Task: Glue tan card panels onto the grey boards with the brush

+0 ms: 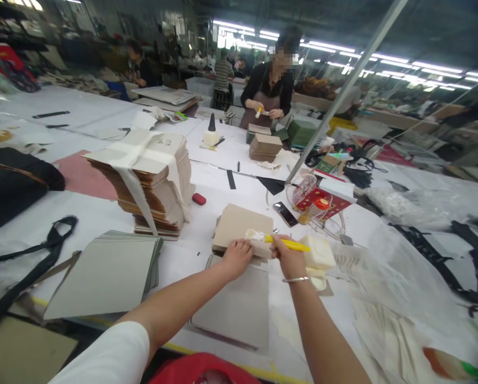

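Note:
My right hand (289, 256) grips a yellow-handled brush (279, 241), its pale bristles lying over the near edge of a stack of tan card pieces (241, 225). My left hand (237, 255) presses fingers-down on that same near edge of the stack. A grey board (237, 309) lies flat on the table just below both hands. A pale glue tub (318, 254) sits right beside my right hand.
A tall strapped pile of tan cards (153, 181) stands left of centre, with grey boards (106, 272) stacked in front. A phone (286, 214), red box (323, 201) and clear plastic sheeting (399, 277) lie to the right. A person in an apron (269, 90) works across the table.

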A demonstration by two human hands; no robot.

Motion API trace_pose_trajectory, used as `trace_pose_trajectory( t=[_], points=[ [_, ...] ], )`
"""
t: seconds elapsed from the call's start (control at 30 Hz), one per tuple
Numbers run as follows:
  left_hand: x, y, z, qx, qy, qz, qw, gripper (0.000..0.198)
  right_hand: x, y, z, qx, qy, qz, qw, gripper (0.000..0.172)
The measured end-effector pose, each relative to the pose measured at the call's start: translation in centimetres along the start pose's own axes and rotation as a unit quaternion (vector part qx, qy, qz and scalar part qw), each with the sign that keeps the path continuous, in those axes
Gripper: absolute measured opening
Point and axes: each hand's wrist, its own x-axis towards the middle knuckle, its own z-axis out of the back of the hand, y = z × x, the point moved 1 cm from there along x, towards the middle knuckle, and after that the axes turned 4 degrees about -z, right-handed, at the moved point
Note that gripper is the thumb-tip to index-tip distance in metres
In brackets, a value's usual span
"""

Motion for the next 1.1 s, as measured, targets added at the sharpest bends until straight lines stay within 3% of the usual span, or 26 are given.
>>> trace_pose_trajectory(
  t=[0.07,0.17,0.27,0.37,0.47,0.6,0.73,0.87,1.0,1.1],
  points=[
    [0.2,0.0,-0.1,-0.003,0.010,0.003,1.000,0.036,1.5,2.5,-4.4,0.008,0.085,-0.009,0.996,0.027],
    [0.5,0.2,0.0,-0.004,0.022,0.005,1.000,0.035,3.4,4.3,-9.1,-0.034,0.144,-0.014,0.989,0.022],
    [0.6,0.4,0.5,-0.009,0.028,-0.008,1.000,0.031,5.6,4.2,-11.2,-0.075,0.156,-0.023,0.985,0.023],
    [0.7,0.7,1.1,-0.015,0.031,-0.021,0.999,0.029,8.0,3.4,-11.4,-0.108,0.090,-0.027,0.990,0.027],
    [0.9,0.8,1.4,-0.019,0.043,-0.023,0.999,0.025,9.7,2.7,-9.5,-0.148,0.036,-0.031,0.988,0.028],
    [1.5,1.0,1.8,-0.022,0.055,-0.002,0.998,0.021,10.3,1.8,-4.3,-0.191,-0.022,-0.041,0.981,0.026],
    [2.5,1.4,2.3,-0.030,0.083,0.015,0.996,0.020,9.1,1.1,0.4,-0.227,-0.073,-0.047,0.970,0.023],
    [3.3,1.8,2.9,-0.043,0.117,0.021,0.992,0.029,5.7,0.2,2.4,-0.262,-0.049,-0.034,0.963,0.022],
    [3.6,2.0,3.5,-0.048,0.145,0.017,0.988,0.030,0.0,0.1,3.9,-0.246,-0.004,-0.034,0.969,0.024],
    [3.1,1.7,4.3,-0.048,0.145,0.004,0.988,0.018,-4.3,1.0,5.5,-0.163,-0.053,-0.044,0.984,0.033]
  ],
)
